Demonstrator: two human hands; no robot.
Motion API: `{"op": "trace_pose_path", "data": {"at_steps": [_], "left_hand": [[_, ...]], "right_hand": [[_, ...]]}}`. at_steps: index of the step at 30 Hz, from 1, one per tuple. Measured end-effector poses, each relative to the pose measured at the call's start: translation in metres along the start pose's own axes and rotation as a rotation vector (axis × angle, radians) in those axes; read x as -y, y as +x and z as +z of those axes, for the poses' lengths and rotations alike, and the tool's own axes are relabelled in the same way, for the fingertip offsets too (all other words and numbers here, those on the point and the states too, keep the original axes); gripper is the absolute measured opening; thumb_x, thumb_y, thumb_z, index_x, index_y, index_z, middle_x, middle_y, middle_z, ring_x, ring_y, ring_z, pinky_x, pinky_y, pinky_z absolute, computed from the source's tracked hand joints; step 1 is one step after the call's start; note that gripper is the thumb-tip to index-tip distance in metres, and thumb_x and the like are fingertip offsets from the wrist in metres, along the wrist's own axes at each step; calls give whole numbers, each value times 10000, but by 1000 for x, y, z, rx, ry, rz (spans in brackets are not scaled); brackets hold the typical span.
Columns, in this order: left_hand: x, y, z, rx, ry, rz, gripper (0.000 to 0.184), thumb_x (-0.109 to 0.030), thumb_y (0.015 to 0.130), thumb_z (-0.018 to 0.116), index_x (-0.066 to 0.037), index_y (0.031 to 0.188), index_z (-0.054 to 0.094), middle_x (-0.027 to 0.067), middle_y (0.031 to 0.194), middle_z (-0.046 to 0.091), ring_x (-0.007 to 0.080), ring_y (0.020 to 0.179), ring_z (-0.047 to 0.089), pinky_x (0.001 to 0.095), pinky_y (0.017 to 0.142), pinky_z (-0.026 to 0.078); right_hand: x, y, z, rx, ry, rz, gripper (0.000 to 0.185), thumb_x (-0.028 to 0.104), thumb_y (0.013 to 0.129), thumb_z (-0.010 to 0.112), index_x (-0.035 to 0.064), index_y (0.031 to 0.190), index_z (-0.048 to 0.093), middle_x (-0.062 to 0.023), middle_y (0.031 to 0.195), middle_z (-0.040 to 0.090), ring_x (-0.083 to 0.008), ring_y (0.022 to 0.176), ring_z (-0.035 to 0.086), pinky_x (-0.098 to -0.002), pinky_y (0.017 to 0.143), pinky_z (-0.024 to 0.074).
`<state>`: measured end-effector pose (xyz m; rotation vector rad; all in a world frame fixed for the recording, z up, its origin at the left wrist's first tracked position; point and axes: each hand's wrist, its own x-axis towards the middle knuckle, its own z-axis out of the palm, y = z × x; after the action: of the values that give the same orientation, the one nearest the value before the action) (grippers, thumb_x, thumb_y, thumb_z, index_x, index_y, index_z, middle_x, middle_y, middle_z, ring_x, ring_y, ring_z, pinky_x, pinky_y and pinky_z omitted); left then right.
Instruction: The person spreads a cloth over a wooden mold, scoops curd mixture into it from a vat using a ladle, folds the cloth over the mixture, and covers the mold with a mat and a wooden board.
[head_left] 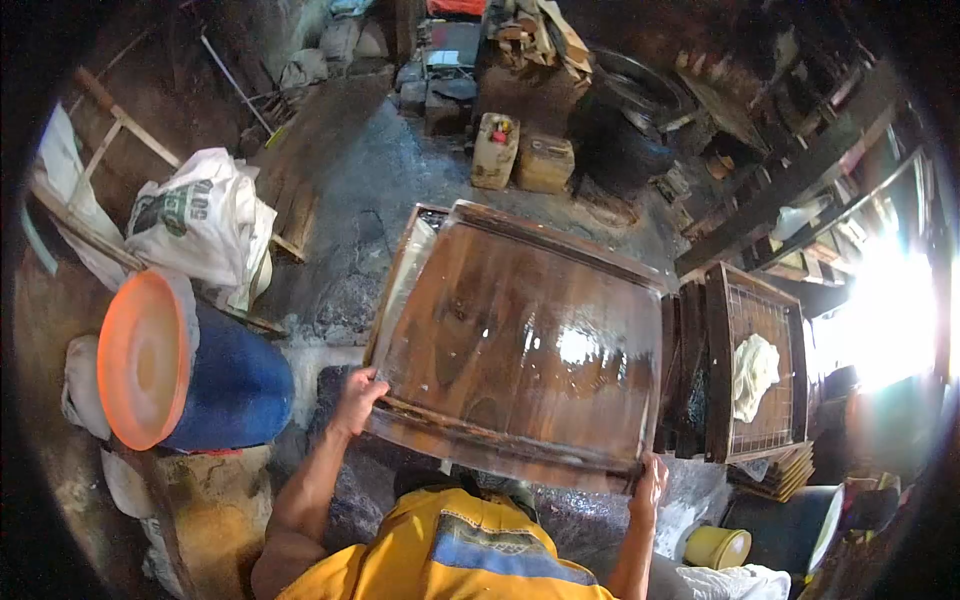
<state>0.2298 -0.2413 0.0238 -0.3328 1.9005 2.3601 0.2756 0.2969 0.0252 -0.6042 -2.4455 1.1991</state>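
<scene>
A wide wooden tray (520, 330) with raised edges is in front of me, its brown surface wet and shiny. My left hand (358, 400) is closed around its near left corner, thumb on top. My right hand (650, 478) grips the near right corner; its fingers are partly hidden. Past the tray's left side, the edge of another wooden frame (385, 310) shows, with something whitish inside. To the right stands a wooden frame with a wire grid (742, 310), and a crumpled off-white cloth-like lump (755, 375) lies on it.
An orange basin (145, 360) leans at the blue barrel (235, 380) on the left, near a white sack (205, 215). Jerrycans (495, 150) stand on the floor ahead. At lower right are a yellow bucket (718, 547) and a dark drum (795, 530). Wooden racks (800, 190) line the right.
</scene>
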Motion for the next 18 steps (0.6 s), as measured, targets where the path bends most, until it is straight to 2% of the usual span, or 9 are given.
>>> {"op": "trace_pose_path", "data": {"at_steps": [1, 4, 8, 11, 13, 14, 15, 17, 18], "left_hand": [[10, 8, -16, -17, -23, -6, 168, -126, 808, 547, 2, 895, 613, -23, 761, 576, 62, 691, 511, 234, 653, 412], [1, 18, -30, -80, -112, -30, 132, -134, 824, 544, -24, 824, 616, -18, 771, 585, 72, 696, 515, 249, 671, 409], [19, 43, -59, -73, -96, -86, 145, -146, 828, 551, -21, 850, 623, 6, 808, 611, 99, 707, 548, 269, 678, 435], [20, 54, -60, -104, -182, -162, 187, -170, 812, 554, -20, 890, 635, 40, 839, 644, 139, 707, 586, 301, 699, 477], [10, 51, -57, -104, -361, -250, 196, -192, 815, 555, -29, 884, 638, 47, 833, 652, 168, 703, 601, 327, 710, 493], [19, 56, -56, -94, -643, -415, 230, -247, 822, 555, -44, 904, 626, 62, 856, 654, 223, 751, 616, 384, 747, 509], [18, 54, -57, -143, -661, -349, 273, -278, 827, 555, -36, 942, 612, 76, 896, 644, 234, 807, 612, 389, 779, 499], [20, 51, -54, -229, -697, -198, 367, -339, 838, 554, -20, 1018, 584, 105, 975, 624, 258, 919, 603, 399, 844, 478], [23, 46, -51, -308, -696, -69, 382, -325, 839, 560, -20, 1069, 558, 123, 1096, 579, 261, 1040, 550, 404, 900, 447]], "right_hand": [[27, 6, 22, -50, 99, 85, 315, 288, 895, 536, 0, 790, 610, -72, 907, 541, -153, 823, 509, -314, 717, 419], [43, 35, 53, 201, 273, 294, 313, 278, 864, 571, -30, 898, 613, -81, 897, 581, -168, 872, 528, -321, 804, 420], [80, 42, 79, 252, 252, 288, 410, 329, 849, 588, -4, 610, 564, 20, 602, 475, -93, 625, 425, -301, 603, 355], [89, 51, 84, 306, 182, 293, 395, 332, 864, 580, -36, 731, 637, -5, 686, 557, -98, 679, 471, -291, 646, 386], [102, 48, 78, 438, 315, 229, 442, 355, 904, 546, -35, 1090, 641, -38, 926, 637, -99, 855, 523, -263, 792, 408], [105, 52, 81, 456, 332, 157, 435, 379, 901, 550, -29, 1016, 650, -17, 858, 611, -102, 806, 514, -271, 742, 407], [99, 50, 83, 464, 353, 92, 440, 402, 898, 555, -23, 941, 658, 3, 791, 586, -105, 758, 504, -279, 693, 406], [50, 57, 96, 395, 391, 224, 424, 395, 888, 581, -17, 955, 657, 7, 828, 589, -105, 782, 490, -283, 711, 404], [47, 55, 100, 340, 496, 452, 398, 387, 881, 600, 2, 968, 656, 6, 854, 586, -107, 780, 477, -283, 702, 395]]}}
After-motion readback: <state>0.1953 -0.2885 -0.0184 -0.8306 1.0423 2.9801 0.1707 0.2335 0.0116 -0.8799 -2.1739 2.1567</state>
